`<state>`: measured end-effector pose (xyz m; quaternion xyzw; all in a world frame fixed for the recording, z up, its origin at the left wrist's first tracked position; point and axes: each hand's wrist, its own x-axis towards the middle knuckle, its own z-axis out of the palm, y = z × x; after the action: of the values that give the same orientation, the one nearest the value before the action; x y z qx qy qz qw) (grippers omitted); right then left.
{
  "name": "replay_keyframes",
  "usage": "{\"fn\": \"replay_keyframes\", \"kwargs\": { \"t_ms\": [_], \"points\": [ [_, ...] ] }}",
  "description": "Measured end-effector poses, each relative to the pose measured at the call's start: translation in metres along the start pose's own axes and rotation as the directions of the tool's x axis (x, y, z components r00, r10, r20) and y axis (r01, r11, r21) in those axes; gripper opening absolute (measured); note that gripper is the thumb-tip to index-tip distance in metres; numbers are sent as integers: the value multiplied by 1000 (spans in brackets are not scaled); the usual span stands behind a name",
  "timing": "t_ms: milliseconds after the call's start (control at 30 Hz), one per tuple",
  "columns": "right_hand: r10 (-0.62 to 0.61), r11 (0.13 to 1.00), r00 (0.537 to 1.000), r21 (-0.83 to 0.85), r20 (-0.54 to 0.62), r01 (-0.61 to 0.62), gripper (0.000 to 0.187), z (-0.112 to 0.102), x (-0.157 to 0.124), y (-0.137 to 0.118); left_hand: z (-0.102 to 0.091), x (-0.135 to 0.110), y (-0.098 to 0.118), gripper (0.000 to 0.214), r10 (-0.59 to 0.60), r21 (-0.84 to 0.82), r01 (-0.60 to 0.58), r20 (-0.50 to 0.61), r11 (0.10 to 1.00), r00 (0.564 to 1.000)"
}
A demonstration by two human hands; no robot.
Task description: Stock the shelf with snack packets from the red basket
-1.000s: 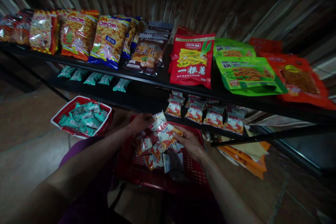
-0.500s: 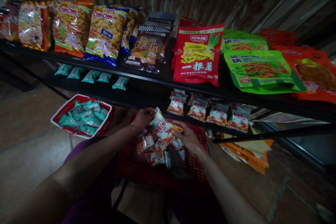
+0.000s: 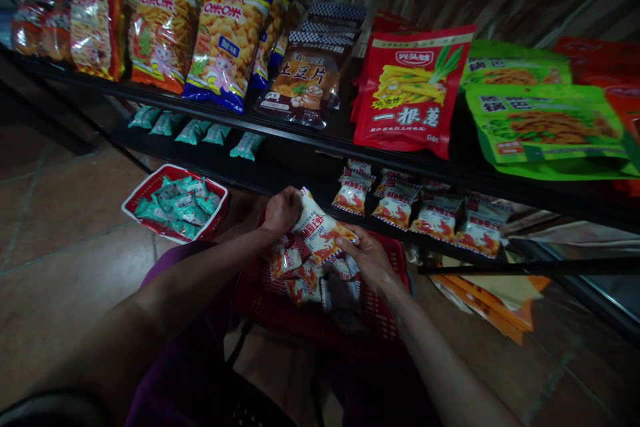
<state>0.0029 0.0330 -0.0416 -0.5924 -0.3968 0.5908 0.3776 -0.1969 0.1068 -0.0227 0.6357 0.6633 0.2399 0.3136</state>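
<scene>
A small white-and-orange snack packet is stretched between my two hands, its printed face up. My left hand is closed on the packet's upper left corner. At the lower right end, my right hand grips it with the thumb on top. Beneath lies a red basket holding several packets of the same kind and a dark packet. Just beyond my hands, more of these white-and-orange packets stand in rows on the lower shelf.
A smaller red basket with a white rim holds teal packets on the tiled floor. Several teal packets lie on the lower shelf. Larger snack bags line the upper shelf, whose edge overhangs. Orange and yellow packaging lies at the right under a black bar.
The whole view has shifted, so the shelf items appear further right and a little higher. Both hands still hold the packet, which now looks flatter and more fully facing up.
</scene>
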Motion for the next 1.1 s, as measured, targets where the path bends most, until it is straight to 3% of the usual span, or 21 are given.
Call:
{"fn": "replay_keyframes", "kwargs": {
  "t_ms": [233, 367, 500, 633, 767, 867, 1000, 1100],
  "points": [
    [46, 999, 989, 5, 141, -47, 56, -3, -4, -4, -4, 2, -3, 31, 29, 161, -38, 61, 986, 998],
    [-28, 999, 984, 29, 177, 23, 56, -5, -8, -13, -1, -1, 2, 32, 95, 234, -123, 126, 965, 987],
    [4, 999, 977, 47, 215, -14, 55, 0, -9, -21, 10, -9, 8, 32, 126, 249, -181, 220, 951, 967],
    [32, 998, 947, 33, 320, -46, 55, 8, -10, -24, 15, -13, 11, 32, 163, 190, -210, 238, 959, 958],
    [61, 996, 955, 42, 289, -77, 46, 6, -6, -17, 10, -5, 8, 31, 167, 74, -195, 279, 978, 946],
    [98, 986, 971, 110, 218, -124, 44, 1, -2, -10, 6, 4, -4, 34, 177, -162, -135, 276, 977, 945],
    [130, 968, 982, 195, 137, -155, 44, -5, 0, -11, 12, 4, -18, 36, 89, -560, 154, 383, 814, 919],
    [122, 967, 982, 208, 144, -150, 43, -3, 0, -13, 19, 0, -20, 32, 4, -668, 276, 385, 691, 923]
  ]
}}
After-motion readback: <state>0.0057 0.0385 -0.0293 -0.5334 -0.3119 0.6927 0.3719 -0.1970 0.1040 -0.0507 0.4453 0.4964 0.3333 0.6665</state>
